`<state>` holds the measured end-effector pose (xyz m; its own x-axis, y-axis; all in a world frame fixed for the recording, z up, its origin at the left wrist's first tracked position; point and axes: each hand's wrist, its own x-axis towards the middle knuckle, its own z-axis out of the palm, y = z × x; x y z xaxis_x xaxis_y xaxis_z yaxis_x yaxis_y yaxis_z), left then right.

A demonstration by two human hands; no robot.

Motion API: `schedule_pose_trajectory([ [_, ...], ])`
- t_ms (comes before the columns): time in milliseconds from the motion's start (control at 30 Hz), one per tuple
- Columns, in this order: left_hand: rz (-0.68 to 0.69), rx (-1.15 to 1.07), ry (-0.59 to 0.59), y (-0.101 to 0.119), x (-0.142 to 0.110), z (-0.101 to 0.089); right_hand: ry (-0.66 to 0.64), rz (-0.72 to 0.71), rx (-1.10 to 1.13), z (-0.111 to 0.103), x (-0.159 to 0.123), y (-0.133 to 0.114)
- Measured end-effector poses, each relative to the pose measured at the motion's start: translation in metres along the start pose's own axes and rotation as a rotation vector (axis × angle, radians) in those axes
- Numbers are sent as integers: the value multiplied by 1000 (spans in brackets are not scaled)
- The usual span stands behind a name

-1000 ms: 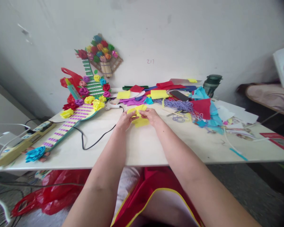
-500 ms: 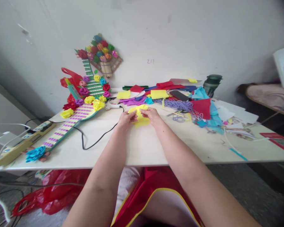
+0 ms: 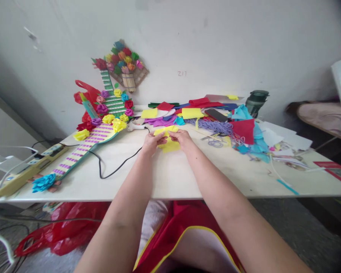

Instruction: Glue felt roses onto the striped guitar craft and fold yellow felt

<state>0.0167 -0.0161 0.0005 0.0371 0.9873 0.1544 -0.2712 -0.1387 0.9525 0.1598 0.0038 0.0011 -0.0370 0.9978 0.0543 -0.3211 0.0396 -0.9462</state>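
A piece of yellow crepe paper (image 3: 171, 145) is stretched between my two hands over the middle of the white table (image 3: 176, 178). My left hand (image 3: 153, 142) pinches its left side with thumb and fingers. On the right side, my right hand (image 3: 181, 138) grips the same paper, thumb pointing inward. Part of the paper rises above the fingertips and part hangs below them. Just behind the hands lies a white glue gun (image 3: 136, 127) with a black cord (image 3: 118, 177) trailing left.
Paper flowers trim a striped guitar-shaped craft (image 3: 82, 148) at left, beside a power strip (image 3: 35, 167). Along the back lie stacked coloured papers (image 3: 191, 113), purple yarn (image 3: 213, 126) and scissors (image 3: 210, 137). A dark green bottle (image 3: 256, 103) stands back right. A red plastic bag (image 3: 65, 227) lies below the table.
Both hands keep hold of the yellow crepe paper while the fingers shift slightly, the left ones curling in and then easing. The view has tilted a little.
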Motion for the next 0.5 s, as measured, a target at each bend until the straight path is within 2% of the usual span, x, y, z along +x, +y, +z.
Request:
schedule_pose_trajectory([
  [233,55,49,17,-1,-1,1,-31,58,-25,0,-2,-2],
  [367,73,79,-10,-2,0,-1,-67,91,-33,-4,0,-3],
  [500,81,103,-54,-3,0,-2,-85,65,-44,-7,1,-5],
])
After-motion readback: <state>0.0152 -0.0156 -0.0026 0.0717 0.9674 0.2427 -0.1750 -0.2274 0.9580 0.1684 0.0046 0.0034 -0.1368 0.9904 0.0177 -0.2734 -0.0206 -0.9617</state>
